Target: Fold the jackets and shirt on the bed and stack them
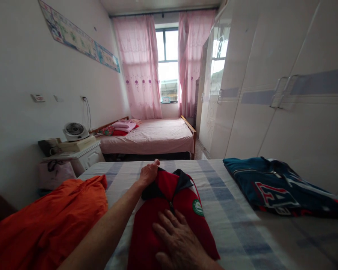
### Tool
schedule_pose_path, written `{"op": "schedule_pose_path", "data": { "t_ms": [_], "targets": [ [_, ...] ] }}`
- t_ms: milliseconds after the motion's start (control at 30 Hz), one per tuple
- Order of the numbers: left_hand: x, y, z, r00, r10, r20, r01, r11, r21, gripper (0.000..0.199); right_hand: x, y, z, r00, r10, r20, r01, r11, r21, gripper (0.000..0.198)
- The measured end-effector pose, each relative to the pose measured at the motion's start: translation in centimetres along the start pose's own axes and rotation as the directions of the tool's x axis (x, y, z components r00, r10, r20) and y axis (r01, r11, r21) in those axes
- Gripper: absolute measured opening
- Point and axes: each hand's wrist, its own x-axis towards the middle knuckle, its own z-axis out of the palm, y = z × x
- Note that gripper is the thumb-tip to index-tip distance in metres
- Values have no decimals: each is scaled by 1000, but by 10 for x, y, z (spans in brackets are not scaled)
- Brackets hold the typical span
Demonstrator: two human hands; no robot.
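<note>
- One white wardrobe (256,123) runs down the right side of my view, the largest thing I have in sight.
- Two sheet-covered surfaces: a striped sheet (214,183) right in front of me, and beyond it one bed (157,137) in pink with wooden ends.
- Two pink curtains (138,67) hang at the far wall, with one window (169,45) showing between them.
- One white cabinet (92,155) stands at the left, near the bed's corner.
- Three garments are spread before me: one orange garment (56,221) at the left, one dark blue garment (253,180) with a large letter A at the right, and one red jacket (141,236) between them, lying front up on the striped sheet, apart from the dark blue one.
- One pale pink bag (56,174) sits just beside the cabinet.
- One fan (75,131) stands above the cabinet on a box.
- Two hands, both on the red jacket: I have the left hand (149,173) closed on one side of its dark collar, and the right hand (177,236) open, palm down on its front, fingers spread just below the zip.
- One round green badge (197,207) on the jacket's chest.
</note>
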Motion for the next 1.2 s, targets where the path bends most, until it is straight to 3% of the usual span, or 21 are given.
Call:
{"op": "schedule_pose_path", "data": {
  "t_ms": [100,267,467,800,1067,1200],
  "targets": [
    [0,12,-1,999,38,27,-38,999,15,29,0,0,1,1000,-1,-11,1,1000,-26,63],
    [10,34,-2,971,157,181,-159,987,-6,30,-2,-2,0,999,11,-36,-11,1000,-22,61],
    [20,47,5,934,92,344,-109,994,30,31,-2,-3,1,999,4,-38,-5,1000,-7,62],
    [27,44,10,899,54,435,-54,998,-12,32,-4,-7,-6,999,9,-46,-8,999,38,62],
    [28,27,-5,821,133,555,-102,991,-88,26,-4,-5,-6,999,7,-43,-6,999,38,62],
    [27,23,-3,808,182,561,-121,982,-146,24,-4,-5,-5,999,3,-36,-2,999,32,62]
  ]
}}
